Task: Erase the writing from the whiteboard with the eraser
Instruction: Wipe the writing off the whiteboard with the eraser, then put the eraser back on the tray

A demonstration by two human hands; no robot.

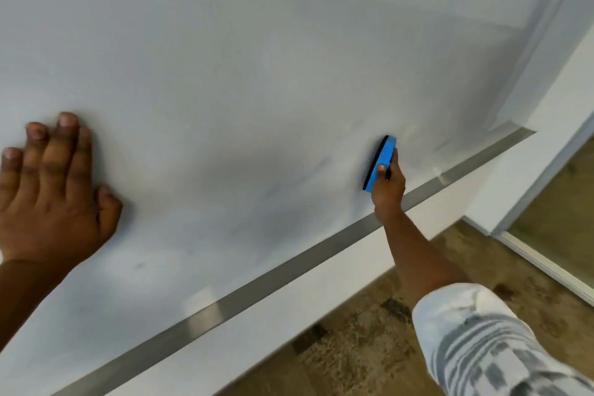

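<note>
Fingers (382,168) of my right hand (388,185) are curled round the blue eraser (381,161), thumb on its near face, pinching it tight. That eraser sits low on the whiteboard (257,58), towards the right, tilted a little off upright, its black felt edge turned to the board on the left side and looking pressed against the surface. It hangs just above the metal strip (289,262) that runs along the board's bottom edge.

Over on the other side, my left hand (53,193) lies flat on the board, fingers straight and spread slightly, thumb out to the side, holding nothing, well apart from the eraser. I see its shadow on the white around the fingertips.

Now the board itself: mostly wiped, but I can make out faint bluish smears between the two hands, one thin streak left of the eraser and a small dark fleck lower down near my left wrist. Whether any of that is readable writing, I cannot tell; it is too pale and blurred.

My right forearm reaches up across the strip, and a striped white and grey sleeve (482,344) shows at the bottom right. Below the board I see a white wall band (321,292), then brown patterned floor (353,347).
</note>
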